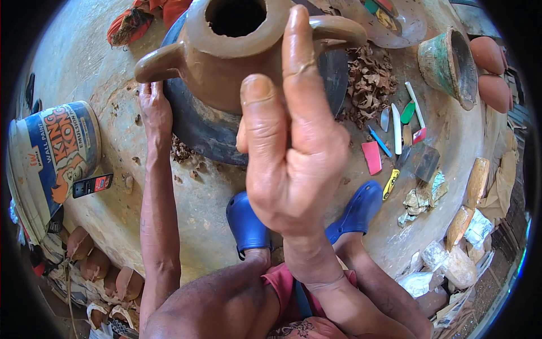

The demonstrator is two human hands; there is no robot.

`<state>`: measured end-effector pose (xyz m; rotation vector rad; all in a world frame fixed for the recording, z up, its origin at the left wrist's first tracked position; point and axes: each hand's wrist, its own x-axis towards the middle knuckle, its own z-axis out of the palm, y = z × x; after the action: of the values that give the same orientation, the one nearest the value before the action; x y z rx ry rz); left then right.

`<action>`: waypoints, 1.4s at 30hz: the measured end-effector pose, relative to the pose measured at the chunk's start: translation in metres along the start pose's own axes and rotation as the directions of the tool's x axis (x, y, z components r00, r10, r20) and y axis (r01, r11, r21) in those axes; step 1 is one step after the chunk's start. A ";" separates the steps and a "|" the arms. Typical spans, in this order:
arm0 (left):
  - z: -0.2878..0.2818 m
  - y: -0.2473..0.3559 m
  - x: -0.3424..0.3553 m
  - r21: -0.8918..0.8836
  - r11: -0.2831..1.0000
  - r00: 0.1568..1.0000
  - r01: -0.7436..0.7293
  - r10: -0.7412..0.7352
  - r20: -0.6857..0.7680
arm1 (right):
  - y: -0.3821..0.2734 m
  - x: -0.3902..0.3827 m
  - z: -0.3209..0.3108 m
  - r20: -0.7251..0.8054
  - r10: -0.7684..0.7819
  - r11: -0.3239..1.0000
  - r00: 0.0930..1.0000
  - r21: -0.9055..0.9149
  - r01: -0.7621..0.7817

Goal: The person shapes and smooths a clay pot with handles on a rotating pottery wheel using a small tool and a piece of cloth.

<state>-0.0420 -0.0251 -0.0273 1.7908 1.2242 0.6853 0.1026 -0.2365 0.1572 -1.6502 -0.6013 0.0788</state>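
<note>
Across the middle of the frame, the right hand (293,152) is raised close to the camera, its index finger pointing straight up and its thumb upright beside it with a gap between the two, while the other fingers are folded in. It overlaps the brown clay pot (220,79) at top centre, and whether a fingertip touches the clay cannot be told. The left arm runs nearly straight up the left of centre, ending in the left hand (154,113) at the edge of a dark round base (197,133). Its fingertips pass out of sight behind the pot's left handle (161,63), so its grip cannot be made out.

The pot stands on that base, mouth toward the camera; its inside is too dark to read. At left, a printed paint bucket (84,130) lies tipped, with a phone (93,185) just beside it. At upper right, a green-stained basin (440,65) leans on its side near two reddish clay pots (488,55). A clear plastic tray (415,31) at the top holds small coloured pieces (384,14).
</note>
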 end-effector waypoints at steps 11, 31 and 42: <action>-0.001 -0.020 0.000 0.099 0.988 0.992 -0.122 0.125 -0.028 | 0.000 0.003 -0.010 0.116 -0.022 0.988 0.993 -0.146 0.039; -0.002 -0.003 -0.008 0.046 0.999 1.000 0.012 -0.010 -0.028 | 0.018 0.008 -0.017 0.115 -0.273 0.930 0.955 -0.223 0.293; -0.003 -0.006 -0.005 0.098 0.994 0.999 -0.042 0.045 -0.021 | 0.029 0.004 -0.040 0.199 -0.140 0.931 0.970 -0.307 0.197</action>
<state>-0.0488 -0.0275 -0.0310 1.8994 1.2565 0.6835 0.1312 -0.2726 0.1379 -1.9148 -0.9278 -0.0037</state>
